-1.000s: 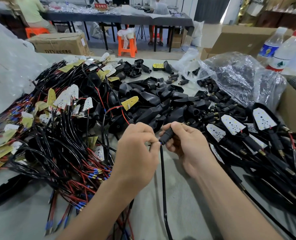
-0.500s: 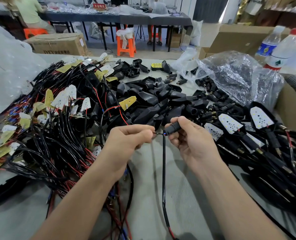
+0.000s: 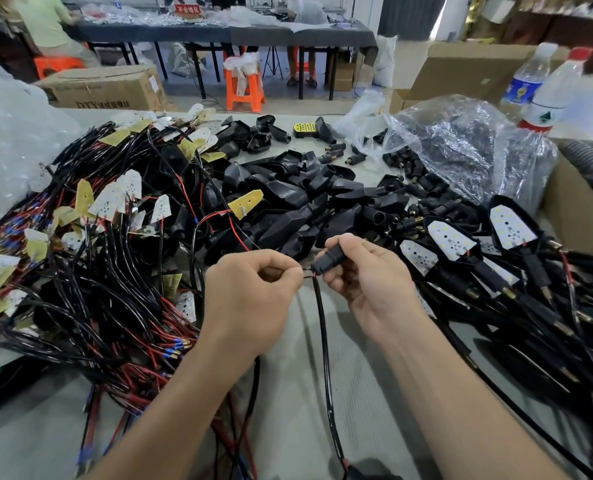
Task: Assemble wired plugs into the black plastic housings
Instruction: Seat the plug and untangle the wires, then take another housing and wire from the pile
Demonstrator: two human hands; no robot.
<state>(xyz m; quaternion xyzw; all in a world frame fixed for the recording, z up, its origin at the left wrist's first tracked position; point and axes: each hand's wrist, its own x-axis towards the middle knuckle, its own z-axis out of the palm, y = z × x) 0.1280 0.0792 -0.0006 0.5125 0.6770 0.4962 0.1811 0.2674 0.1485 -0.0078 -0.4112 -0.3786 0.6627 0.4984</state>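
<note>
Head view: a tangle of black and red leads [image 3: 115, 299] covers the left side of the counter [image 3: 288, 427]. The left hand [image 3: 253, 299], fingers curled, pinches the thin wire ends coming out of the plug [image 3: 326, 259]. The right hand [image 3: 368, 282] grips that plug between thumb and fingers. Its long axis tilts up and away to the right, with the wired end facing the left hand, just beside it. The cable [image 3: 324, 358] drops from there toward the person. Empty housings [image 3: 288, 197] are heaped just beyond both hands, the nearest roughly between them, so I judge either hand could reach one. Finished units [image 3: 451, 242] lie at right.
</note>
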